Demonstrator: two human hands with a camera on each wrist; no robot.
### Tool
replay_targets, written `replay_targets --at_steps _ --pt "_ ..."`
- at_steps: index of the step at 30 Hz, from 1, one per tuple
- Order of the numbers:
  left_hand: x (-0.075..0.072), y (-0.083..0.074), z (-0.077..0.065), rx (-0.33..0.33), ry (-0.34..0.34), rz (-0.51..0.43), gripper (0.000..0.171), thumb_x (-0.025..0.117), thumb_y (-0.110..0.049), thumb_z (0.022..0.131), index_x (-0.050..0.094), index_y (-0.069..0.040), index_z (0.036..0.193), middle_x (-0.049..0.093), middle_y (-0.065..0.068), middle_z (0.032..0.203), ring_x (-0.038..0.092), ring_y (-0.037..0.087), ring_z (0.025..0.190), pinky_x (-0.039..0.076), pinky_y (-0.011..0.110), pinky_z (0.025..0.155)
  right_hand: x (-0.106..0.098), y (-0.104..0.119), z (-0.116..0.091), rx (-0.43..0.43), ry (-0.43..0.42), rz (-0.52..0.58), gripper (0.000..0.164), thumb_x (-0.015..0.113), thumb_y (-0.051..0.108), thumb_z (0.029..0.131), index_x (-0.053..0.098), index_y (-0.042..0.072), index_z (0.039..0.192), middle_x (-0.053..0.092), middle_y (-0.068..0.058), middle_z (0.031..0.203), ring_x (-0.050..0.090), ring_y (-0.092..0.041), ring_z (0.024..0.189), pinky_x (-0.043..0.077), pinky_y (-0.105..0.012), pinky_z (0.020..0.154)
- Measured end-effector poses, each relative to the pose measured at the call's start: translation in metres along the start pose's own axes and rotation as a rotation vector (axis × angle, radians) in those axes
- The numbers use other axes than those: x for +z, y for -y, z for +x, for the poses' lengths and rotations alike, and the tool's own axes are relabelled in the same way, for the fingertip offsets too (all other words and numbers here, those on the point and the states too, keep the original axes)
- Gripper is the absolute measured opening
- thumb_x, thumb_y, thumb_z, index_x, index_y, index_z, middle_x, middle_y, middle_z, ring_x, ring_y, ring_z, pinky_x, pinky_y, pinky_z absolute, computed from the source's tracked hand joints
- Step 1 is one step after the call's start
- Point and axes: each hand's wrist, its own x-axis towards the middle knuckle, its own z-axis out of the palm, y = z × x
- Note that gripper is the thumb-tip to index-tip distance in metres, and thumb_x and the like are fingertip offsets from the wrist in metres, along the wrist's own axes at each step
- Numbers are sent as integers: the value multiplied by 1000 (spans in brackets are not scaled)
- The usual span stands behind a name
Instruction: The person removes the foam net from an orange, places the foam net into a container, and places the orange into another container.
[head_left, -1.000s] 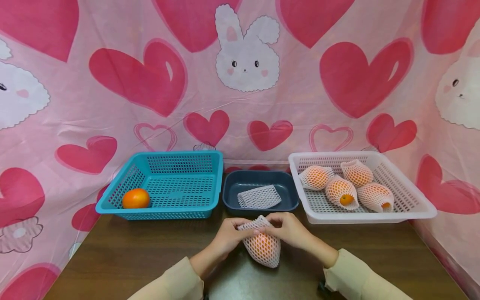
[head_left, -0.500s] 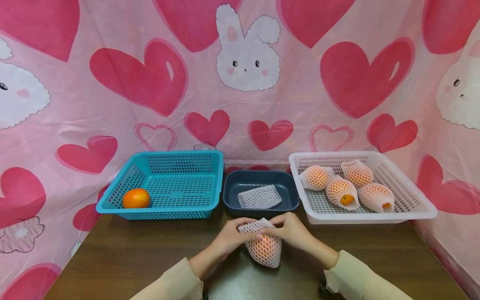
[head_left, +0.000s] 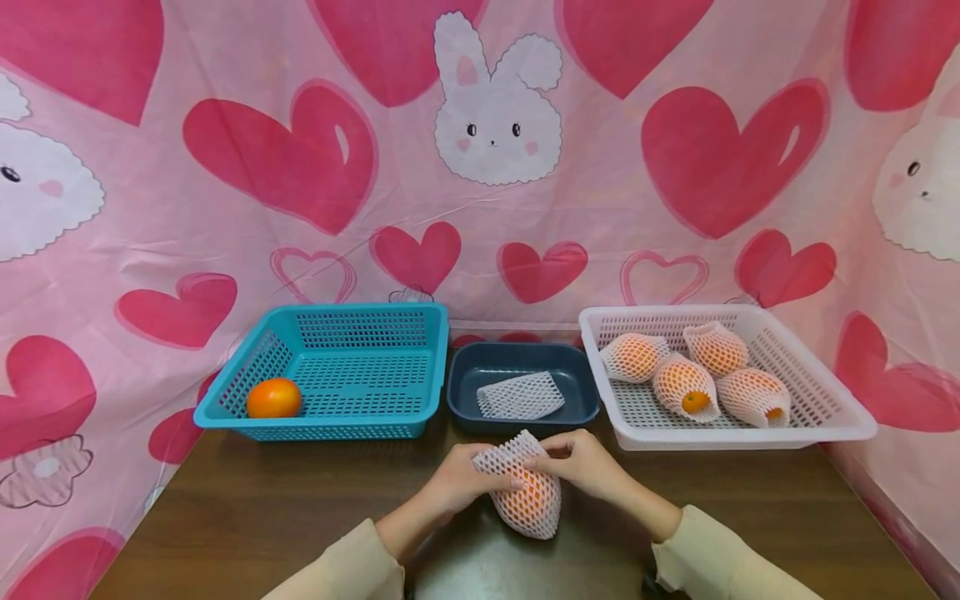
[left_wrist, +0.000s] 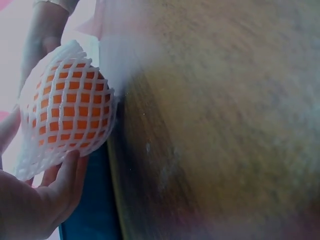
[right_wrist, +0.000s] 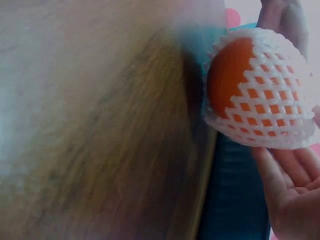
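Note:
Both hands hold an orange (head_left: 534,502) wrapped in a white foam net sleeve, low over the front middle of the table. My left hand (head_left: 453,483) grips the sleeve's upper left side, its thumb lying across the front. On the upper right, my right hand (head_left: 588,464) pinches the net between thumb and fingers. The sleeve's loose end (head_left: 507,452) sticks up between the hands. In the right wrist view, part of the bare orange skin (right_wrist: 229,80) shows at one opening of the net. The left wrist view has the netting (left_wrist: 70,107) stretched over the fruit.
Behind the hands, a dark blue tray (head_left: 467,415) contains a flat foam net sleeve (head_left: 522,396). A teal basket (head_left: 375,429) at left has one bare orange (head_left: 274,398). At right, a white basket (head_left: 742,437) bears several netted oranges (head_left: 684,387). A patterned cloth hangs behind.
The left thumb has slid a little down the netted orange, and more of the sleeve's loose end shows above it. The right fingers have shifted slightly on the net.

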Motion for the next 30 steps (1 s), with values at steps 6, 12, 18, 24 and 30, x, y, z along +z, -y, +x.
replay_targets --at_steps 6,12,18,24,30 --pt "-1 -1 -1 -2 -4 -34 22 86 -6 80 77 7 95 72 3 79 60 9 70 51 25 65 0 3 -1 -19 -50 -39 18 83 22 88 82 5 93 75 3 85 55 -6 74 45 -21 62" --pt "-4 -3 0 4 -2 -12 22 86 -8 81 77 7 94 72 3 79 60 9 69 51 25 65 5 4 -2 -87 -136 -82 19 87 23 83 82 7 91 75 5 84 63 -3 76 53 -22 68" --pt "-4 -2 -1 16 -2 -11 22 85 -6 81 77 7 97 74 5 82 61 9 72 51 25 65 7 1 -2 -84 -115 -82 21 86 23 85 81 6 95 76 3 89 65 -4 81 55 -24 71" --pt "-3 -4 -2 59 3 -15 23 84 -1 81 76 11 99 75 9 88 63 9 75 53 24 66 4 -3 -2 -61 -38 -114 25 85 28 86 82 7 97 77 5 90 64 -3 81 52 -23 69" --pt "-2 -5 -2 63 4 -21 23 83 3 80 76 11 101 76 12 93 66 9 80 55 24 70 4 0 -4 -112 -80 -120 19 87 24 83 83 7 89 77 4 86 66 -2 80 54 -23 68"
